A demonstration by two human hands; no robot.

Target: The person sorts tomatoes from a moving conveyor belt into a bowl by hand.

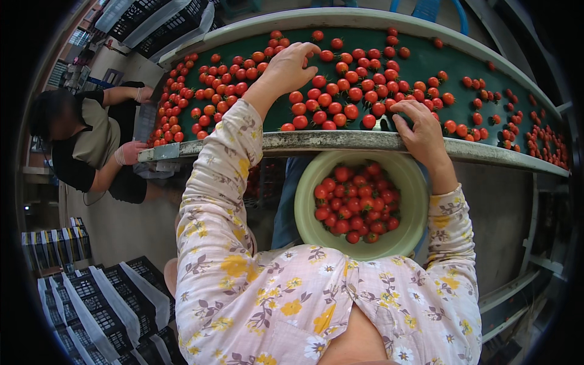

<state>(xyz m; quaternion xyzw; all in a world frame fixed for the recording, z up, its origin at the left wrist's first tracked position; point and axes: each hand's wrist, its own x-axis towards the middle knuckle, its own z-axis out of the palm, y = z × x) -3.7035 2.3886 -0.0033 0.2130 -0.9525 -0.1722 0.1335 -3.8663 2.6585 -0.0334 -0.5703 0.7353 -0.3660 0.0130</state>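
Observation:
Cherry tomatoes (342, 93) with green calyxes lie spread over a dark green conveyor belt (269, 121) in front of me. My left hand (292, 66) is above the belt's middle, thumb and fingers apart, close to tomatoes on its right; the fingers' undersides are partly hidden. At the near rail (333, 140), my right hand (419, 130) reaches over the belt. Its thumb and forefinger are apart, and the fingertips are beside a tomato (390, 104). Below the rail, between my forearms, a pale green plastic basin (310, 223) holds many cherry tomatoes (356, 200).
A person (91, 132) wearing gloves sits at the belt's left end, where tomatoes crowd together. Black lined crates (105, 305) are stacked at lower left, with more crates (159, 27) at upper left. A blue plastic chair (426, 9) stands beyond the far rail.

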